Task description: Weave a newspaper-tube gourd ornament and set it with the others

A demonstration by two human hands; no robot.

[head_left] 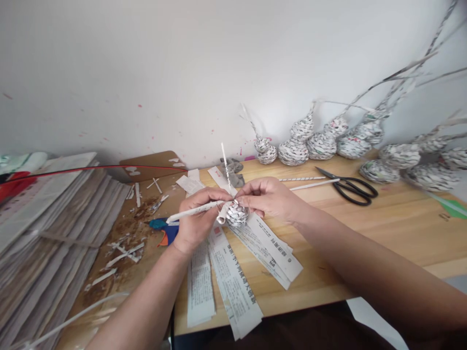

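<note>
A small round ball woven from rolled newspaper (pixel 237 214) is between my two hands, above the middle of the table. My left hand (pixel 200 209) is closed on its left side, with a rolled paper tube (pixel 193 212) sticking out to the left across the fingers. My right hand (pixel 270 198) pinches the top of the ball with thumb and fingertips. Another thin paper tube (pixel 226 167) rises upright from behind the ball. Cut newspaper strips (pixel 233 287) lie fanned out on the table underneath. Where the fingertips meet, the weave is partly hidden.
Black-handled scissors (pixel 350 187) and two paper sticks (pixel 310 184) lie to the right. Several woven gourd shapes (pixel 294 150) line the wall. A tall newspaper stack (pixel 54 233) stands left, beside paper scraps (pixel 126 255). A blue glue gun (pixel 171 233) sits partly behind my left hand.
</note>
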